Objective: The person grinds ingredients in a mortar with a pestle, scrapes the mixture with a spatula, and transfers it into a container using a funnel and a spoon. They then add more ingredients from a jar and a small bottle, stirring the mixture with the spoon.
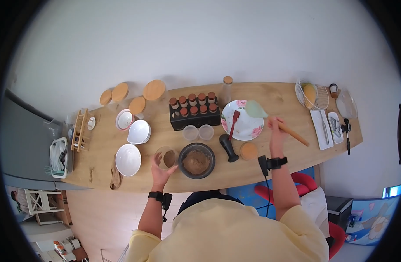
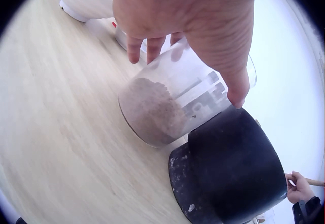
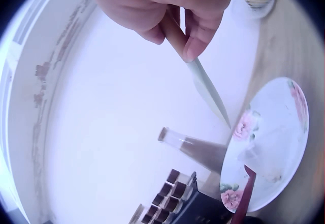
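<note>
My left hand grips a clear glass jar partly filled with brown powder, thumb on one side and fingers on the other. The jar stands right beside a black mortar, which holds more brown powder in the head view. In my right hand is a spatula with a pale green head and a wooden handle. Its head is over the edge of a floral plate, on which a dark red brush rests. A black pestle lies between mortar and plate.
Behind the mortar are two small clear cups and a black rack of spice jars. White bowls stand to the left. A wooden-lidded jar is near the plate; a wire basket and white trays are at the right.
</note>
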Demonstrator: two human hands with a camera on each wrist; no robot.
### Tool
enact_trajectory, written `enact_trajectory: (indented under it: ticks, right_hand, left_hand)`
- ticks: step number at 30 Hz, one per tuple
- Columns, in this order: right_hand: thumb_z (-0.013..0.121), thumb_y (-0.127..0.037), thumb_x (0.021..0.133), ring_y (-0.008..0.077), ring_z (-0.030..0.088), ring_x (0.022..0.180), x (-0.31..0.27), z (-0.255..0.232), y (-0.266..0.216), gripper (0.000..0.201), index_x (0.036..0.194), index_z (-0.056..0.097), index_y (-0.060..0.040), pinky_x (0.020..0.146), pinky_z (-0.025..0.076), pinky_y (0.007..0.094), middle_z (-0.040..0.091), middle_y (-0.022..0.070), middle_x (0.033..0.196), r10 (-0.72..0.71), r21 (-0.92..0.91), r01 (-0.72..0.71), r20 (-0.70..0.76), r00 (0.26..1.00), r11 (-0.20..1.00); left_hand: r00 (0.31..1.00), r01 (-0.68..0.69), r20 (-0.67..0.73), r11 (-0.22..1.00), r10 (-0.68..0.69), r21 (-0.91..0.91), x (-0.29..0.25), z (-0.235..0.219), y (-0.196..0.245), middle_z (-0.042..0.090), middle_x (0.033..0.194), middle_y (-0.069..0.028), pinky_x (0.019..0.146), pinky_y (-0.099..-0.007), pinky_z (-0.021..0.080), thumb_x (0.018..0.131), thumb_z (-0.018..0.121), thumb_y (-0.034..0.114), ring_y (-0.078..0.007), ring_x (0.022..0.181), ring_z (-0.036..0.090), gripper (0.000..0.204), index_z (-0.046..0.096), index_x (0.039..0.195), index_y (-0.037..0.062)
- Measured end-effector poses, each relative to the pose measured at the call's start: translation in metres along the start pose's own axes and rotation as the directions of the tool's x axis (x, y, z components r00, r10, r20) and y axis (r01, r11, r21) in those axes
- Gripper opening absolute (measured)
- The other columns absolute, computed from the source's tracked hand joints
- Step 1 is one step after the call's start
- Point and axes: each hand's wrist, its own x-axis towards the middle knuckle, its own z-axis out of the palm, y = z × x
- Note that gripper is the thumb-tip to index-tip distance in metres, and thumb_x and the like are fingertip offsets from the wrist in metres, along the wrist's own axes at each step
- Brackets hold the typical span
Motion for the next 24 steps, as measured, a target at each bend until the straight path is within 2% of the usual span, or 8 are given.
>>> enact_trajectory:
  ticks: [4, 7, 9, 13, 15, 16, 19, 24]
  right_hand:
    - [0.06, -0.011, 0.087, 0.0124, 0.06, 0.073, -0.032, 0.0, -0.066, 0.016, 0.095, 0.055, 0.0021, 0.066, 0.051, 0.0239, 0.061, 0.0079, 0.079, -0.056, -0.051, 0.055, -0.023, 0.998, 0.997]
    - [0.059, -0.01, 0.087, 0.0107, 0.059, 0.072, -0.067, 0.012, -0.088, 0.013, 0.094, 0.056, 0.0005, 0.063, 0.049, 0.0229, 0.061, 0.007, 0.078, -0.043, -0.075, 0.053, 0.125, 0.991, 0.996]
    - [0.06, -0.01, 0.087, 0.0095, 0.058, 0.07, -0.094, 0.029, -0.095, 0.012, 0.092, 0.056, -0.0005, 0.06, 0.047, 0.0219, 0.06, 0.0055, 0.077, 0.104, -0.098, -0.074, 0.353, 0.93, 0.992]
    - [0.063, -0.01, 0.085, 0.0077, 0.054, 0.064, -0.139, 0.052, -0.083, 0.012, 0.09, 0.058, -0.0013, 0.056, 0.043, 0.0217, 0.059, 0.0028, 0.074, 0.187, -0.156, -0.125, 0.495, 0.849, 0.98]
    - [0.065, -0.01, 0.083, 0.0069, 0.049, 0.06, -0.15, 0.058, -0.072, 0.013, 0.089, 0.058, -0.0018, 0.054, 0.04, 0.0215, 0.057, 0.0012, 0.072, 0.079, -0.273, 0.117, 0.615, 0.785, 0.955]
    - [0.064, -0.009, 0.084, 0.0053, 0.054, 0.065, -0.153, 0.059, -0.07, 0.012, 0.093, 0.058, -0.0027, 0.057, 0.042, 0.0189, 0.06, 0.0013, 0.077, 0.073, -0.338, 0.203, 0.652, 0.755, 0.919]
    - [0.065, -0.009, 0.083, 0.0051, 0.051, 0.064, -0.166, 0.072, -0.065, 0.013, 0.092, 0.058, -0.0031, 0.057, 0.041, 0.0183, 0.057, -0.0013, 0.073, 0.025, -0.337, 0.288, 0.687, 0.726, 0.897]
    - [0.066, -0.009, 0.082, 0.0065, 0.049, 0.067, -0.182, 0.081, -0.041, 0.015, 0.092, 0.057, -0.0035, 0.058, 0.04, 0.0204, 0.054, -0.0001, 0.077, 0.101, -0.287, 0.135, 0.676, 0.73, 0.948]
  left_hand:
    - [0.999, -0.033, 0.035, 0.999, 0.032, 0.029, 0.008, -0.004, -0.003, 0.046, 0.126, -0.0184, 0.099, -0.0387, 0.038, 0.055, 0.086, 0.02, -0.0302, 0.117, 0.047, 0.094, 0.031, 0.128, -0.0016]
    - [0.996, -0.055, 0.071, 0.998, 0.053, 0.022, 0.013, -0.008, -0.004, 0.047, 0.125, -0.0189, 0.099, -0.0384, 0.039, 0.054, 0.086, 0.021, -0.0303, 0.116, 0.048, 0.096, 0.031, 0.129, -0.001]
    - [0.992, -0.017, 0.124, 1.0, 0.016, 0.011, 0.017, -0.009, -0.007, 0.047, 0.125, -0.0185, 0.099, -0.0382, 0.039, 0.053, 0.087, 0.022, -0.0301, 0.116, 0.049, 0.097, 0.031, 0.129, -0.0004]
    - [0.981, -0.038, 0.188, 0.999, 0.038, 0.0, 0.022, -0.015, -0.006, 0.047, 0.125, -0.018, 0.098, -0.0378, 0.04, 0.052, 0.087, 0.022, -0.03, 0.116, 0.049, 0.097, 0.031, 0.129, 0.0]
    - [0.97, -0.062, 0.232, 0.998, 0.068, -0.031, 0.025, -0.018, -0.01, 0.047, 0.125, -0.0179, 0.099, -0.0376, 0.039, 0.051, 0.087, 0.021, -0.0301, 0.116, 0.049, 0.098, 0.031, 0.129, -0.0003]
    - [0.969, -0.062, 0.238, 0.997, 0.069, -0.035, 0.026, -0.019, -0.011, 0.047, 0.125, -0.0179, 0.099, -0.0376, 0.039, 0.051, 0.087, 0.021, -0.0301, 0.116, 0.049, 0.098, 0.031, 0.129, -0.0003]
    - [0.951, -0.092, 0.286, 0.99, 0.119, -0.105, 0.033, -0.021, -0.015, 0.046, 0.127, -0.0178, 0.101, -0.0375, 0.037, 0.051, 0.087, 0.02, -0.0301, 0.118, 0.047, 0.099, 0.03, 0.13, 0.0001]
    - [0.927, -0.029, 0.364, 0.986, 0.087, -0.162, 0.034, -0.027, -0.011, 0.042, 0.131, -0.018, 0.105, -0.0376, 0.033, 0.052, 0.087, 0.018, -0.0298, 0.124, 0.041, 0.102, 0.027, 0.132, 0.0016]
